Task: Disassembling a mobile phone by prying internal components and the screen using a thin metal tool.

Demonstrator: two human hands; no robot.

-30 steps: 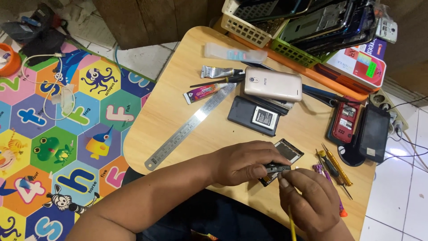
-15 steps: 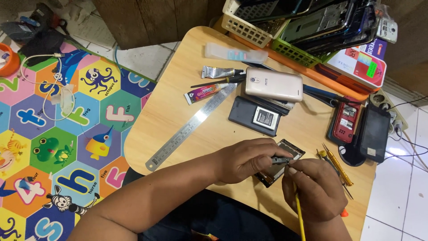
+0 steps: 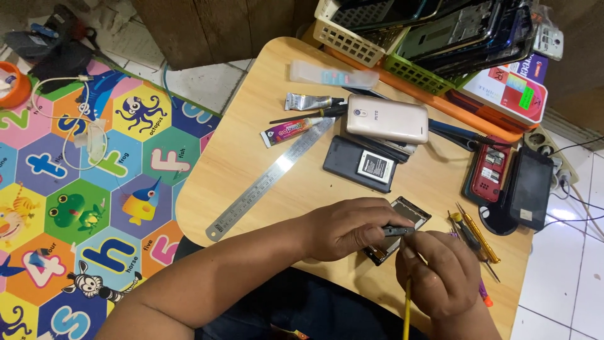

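- Right hand (image 3: 440, 277): nearest the camera, at the table's near edge; grip closed on a yellow tool (image 3: 407, 308), its handle pointing back toward the body, its tip hidden at the small part.
- Left hand (image 3: 349, 228): just left of the right hand, touching it; fingers pinched shut on a small dark part (image 3: 396, 231), held over the open phone frame.
- Phone frame (image 3: 402, 228): dark, rectangular, laid tilted on the table under both hands, partly covered by them.
- Screwdrivers (image 3: 475, 236): several, yellow-handled among them, laid just right of the frame.
- Steel ruler (image 3: 270, 179): laid diagonally across the table (image 3: 251, 126), left of the hands.
- Black phone with battery exposed (image 3: 362, 165): mid-table, beyond the hands.
- Gold phone (image 3: 387, 118): face down, partly over the black one.
- Glue tubes (image 3: 296, 129): two, left of the gold phone.
- Red phone (image 3: 491, 169) and black phone (image 3: 531, 187): side by side at the right edge.
- Baskets (image 3: 352, 41): at the far edge, filled with phone parts.
- Play mat (image 3: 82, 189): coloured, on the floor at left.
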